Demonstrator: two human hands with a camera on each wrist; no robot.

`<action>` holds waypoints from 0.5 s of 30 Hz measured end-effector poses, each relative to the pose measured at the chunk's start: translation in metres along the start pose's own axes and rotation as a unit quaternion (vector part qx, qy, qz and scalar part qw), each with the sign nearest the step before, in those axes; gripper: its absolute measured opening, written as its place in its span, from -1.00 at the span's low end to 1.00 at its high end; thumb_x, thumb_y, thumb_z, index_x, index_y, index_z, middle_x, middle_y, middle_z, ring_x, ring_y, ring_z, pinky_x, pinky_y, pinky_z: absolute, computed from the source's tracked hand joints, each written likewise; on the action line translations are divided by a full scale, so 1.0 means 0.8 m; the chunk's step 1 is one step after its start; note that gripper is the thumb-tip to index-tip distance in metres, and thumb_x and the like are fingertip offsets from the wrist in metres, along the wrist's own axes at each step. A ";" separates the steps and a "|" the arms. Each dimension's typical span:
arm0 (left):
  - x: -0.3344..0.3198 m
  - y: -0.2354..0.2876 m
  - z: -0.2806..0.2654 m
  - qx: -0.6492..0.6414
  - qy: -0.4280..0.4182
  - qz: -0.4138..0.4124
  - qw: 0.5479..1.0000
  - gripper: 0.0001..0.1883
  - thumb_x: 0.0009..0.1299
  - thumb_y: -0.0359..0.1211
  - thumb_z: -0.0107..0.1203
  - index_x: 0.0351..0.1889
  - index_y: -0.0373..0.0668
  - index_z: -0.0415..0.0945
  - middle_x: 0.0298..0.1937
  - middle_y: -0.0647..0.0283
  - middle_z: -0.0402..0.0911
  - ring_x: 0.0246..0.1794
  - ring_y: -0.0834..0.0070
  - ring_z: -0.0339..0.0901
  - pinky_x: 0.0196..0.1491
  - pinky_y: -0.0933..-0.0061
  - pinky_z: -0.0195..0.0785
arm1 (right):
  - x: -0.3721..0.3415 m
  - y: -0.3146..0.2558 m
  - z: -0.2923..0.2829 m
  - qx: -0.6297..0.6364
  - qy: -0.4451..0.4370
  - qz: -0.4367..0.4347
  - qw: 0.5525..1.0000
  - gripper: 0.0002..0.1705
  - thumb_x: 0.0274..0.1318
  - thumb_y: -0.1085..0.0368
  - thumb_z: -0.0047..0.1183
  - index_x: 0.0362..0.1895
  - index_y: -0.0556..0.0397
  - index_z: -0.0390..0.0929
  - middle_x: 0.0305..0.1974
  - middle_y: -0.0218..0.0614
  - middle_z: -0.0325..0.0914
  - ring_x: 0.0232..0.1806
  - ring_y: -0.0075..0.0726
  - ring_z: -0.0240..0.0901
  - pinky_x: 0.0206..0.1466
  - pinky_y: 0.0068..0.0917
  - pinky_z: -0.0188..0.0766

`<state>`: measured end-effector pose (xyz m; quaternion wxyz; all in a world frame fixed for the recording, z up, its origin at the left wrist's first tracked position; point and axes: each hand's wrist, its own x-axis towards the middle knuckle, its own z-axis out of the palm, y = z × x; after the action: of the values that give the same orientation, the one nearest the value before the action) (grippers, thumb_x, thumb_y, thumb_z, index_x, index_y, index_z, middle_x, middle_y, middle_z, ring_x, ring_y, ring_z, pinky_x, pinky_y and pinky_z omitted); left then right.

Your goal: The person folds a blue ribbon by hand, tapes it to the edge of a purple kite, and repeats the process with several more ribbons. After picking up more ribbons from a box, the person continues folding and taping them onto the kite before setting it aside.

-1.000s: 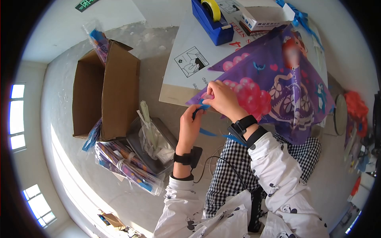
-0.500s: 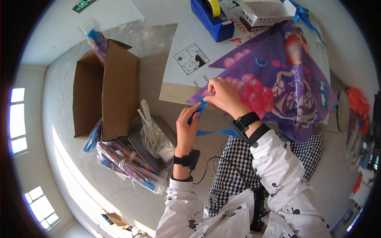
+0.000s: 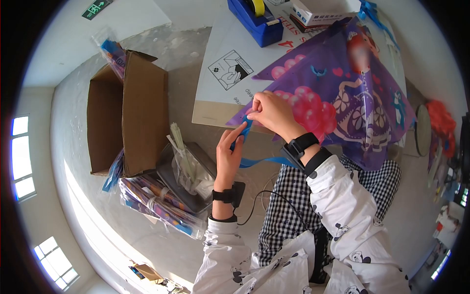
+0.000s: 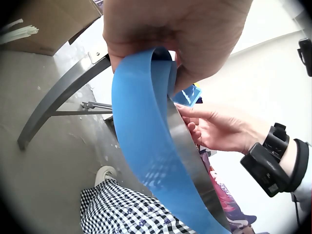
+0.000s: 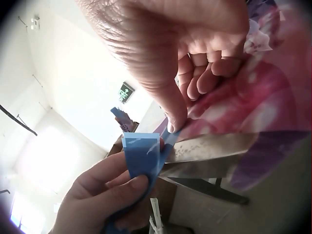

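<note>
A purple printed sheet (image 3: 362, 103) with pink balloons lies over the table's near edge. The right hand (image 3: 276, 115) pinches its left corner, where a blue ribbon (image 3: 267, 160) meets it; in the right wrist view the thumb presses there and the other fingers are curled. Just left and below, the left hand (image 3: 229, 154) holds the ribbon between thumb and fingers. A folded end of the ribbon (image 5: 142, 151) stands up from that hand in the right wrist view. In the left wrist view a wide loop of ribbon (image 4: 141, 117) hangs from the left hand.
A blue tape dispenser (image 3: 257, 22) and a white box (image 3: 325, 12) are at the table's back. Left on the floor stand an open cardboard box (image 3: 144, 112), a grey tray (image 3: 208, 161) and wrapped purple packs (image 3: 159, 206). A round stool (image 3: 422, 131) is at the right.
The left hand has shifted slightly up and left, and its fingers have straightened along the ribbon. The right hand keeps its pinch at the sheet's corner. The head view has shifted slightly.
</note>
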<state>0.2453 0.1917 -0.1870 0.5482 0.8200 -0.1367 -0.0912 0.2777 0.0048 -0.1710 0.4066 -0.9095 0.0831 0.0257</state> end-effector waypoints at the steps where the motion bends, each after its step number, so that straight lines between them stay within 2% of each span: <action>1: 0.000 0.000 0.000 0.001 0.001 -0.003 1.000 -0.61 0.38 -0.60 0.05 0.17 -0.21 0.59 -0.34 0.32 0.44 -0.37 0.60 0.28 -0.28 0.58 0.16 | 0.000 0.000 0.000 -0.001 0.000 0.001 1.000 -0.69 -0.14 0.22 0.40 -0.43 0.01 0.48 -0.40 -0.34 0.52 -0.35 -0.22 0.50 -0.32 -0.27 0.37; 3: 0.000 -0.001 0.000 0.002 0.003 -0.010 1.000 -0.61 0.38 -0.60 0.05 0.18 -0.21 0.58 -0.34 0.33 0.43 -0.37 0.60 0.26 -0.28 0.58 0.15 | 0.000 0.000 0.000 -0.004 -0.001 0.004 1.000 -0.70 -0.14 0.22 0.39 -0.44 0.01 0.48 -0.40 -0.34 0.52 -0.35 -0.22 0.50 -0.32 -0.27 0.37; 6: 0.002 -0.004 -0.001 0.011 0.002 0.006 1.000 -0.60 0.37 -0.60 0.06 0.16 -0.15 0.60 -0.35 0.26 0.47 -0.41 0.51 0.31 -0.30 0.49 0.24 | -0.001 -0.001 0.000 0.002 0.002 0.006 1.000 -0.70 -0.14 0.23 0.39 -0.45 0.02 0.49 -0.40 -0.33 0.52 -0.34 -0.22 0.51 -0.32 -0.26 0.37; 15: 0.004 -0.001 0.000 -0.010 -0.004 0.000 1.000 -0.59 0.39 -0.60 0.04 0.18 -0.14 0.59 -0.33 0.26 0.45 -0.39 0.54 0.31 -0.30 0.53 0.22 | 0.000 -0.001 -0.002 0.014 -0.005 0.015 1.000 -0.72 -0.11 0.25 0.38 -0.45 0.05 0.50 -0.39 -0.30 0.53 -0.38 -0.22 0.53 -0.35 -0.26 0.38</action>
<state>0.2488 0.1910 -0.1875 0.5557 0.8143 -0.1379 -0.0954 0.2777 0.0040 -0.1694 0.4196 -0.9020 0.0952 0.0352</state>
